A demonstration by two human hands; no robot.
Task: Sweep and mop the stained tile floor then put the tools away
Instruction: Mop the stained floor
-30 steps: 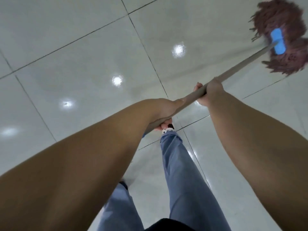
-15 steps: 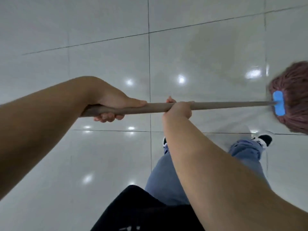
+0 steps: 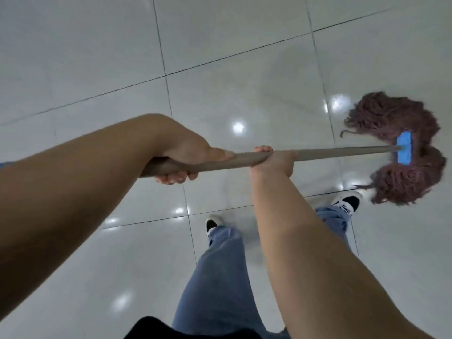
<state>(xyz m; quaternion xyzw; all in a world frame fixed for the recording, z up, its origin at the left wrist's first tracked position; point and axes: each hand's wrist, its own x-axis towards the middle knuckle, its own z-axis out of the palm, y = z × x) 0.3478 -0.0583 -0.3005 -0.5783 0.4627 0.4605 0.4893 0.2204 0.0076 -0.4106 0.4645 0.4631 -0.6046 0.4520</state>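
Maroon yarn strands of the mop head (image 3: 401,152) fan out on the glossy white tile floor (image 3: 97,57), spread to both sides of the blue plastic clamp (image 3: 404,148) that joins them to the grey mop handle (image 3: 330,154). My left hand (image 3: 188,155) grips the handle at the end farthest from the mop head, thumb laid along the top of the shaft and fingers curled under it so their tips show below. My right hand (image 3: 274,160) is wrapped around the same handle, between my left hand and the mop head, fingers closed over the far side with only the fingertips showing above the shaft. The handle runs from my left hand across to the clamp. Just beside the lower strands of the mop head is my right black-and-white sneaker (image 3: 347,201), almost touching the yarn; my left sneaker (image 3: 212,223) stands on the floor below the middle of the handle. Both legs are in blue jeans (image 3: 220,277). Dark grout lines (image 3: 168,94) cross the tiles beyond the handle, and round ceiling-light reflections (image 3: 238,127) shine on the floor near the mop head and under my left hand.
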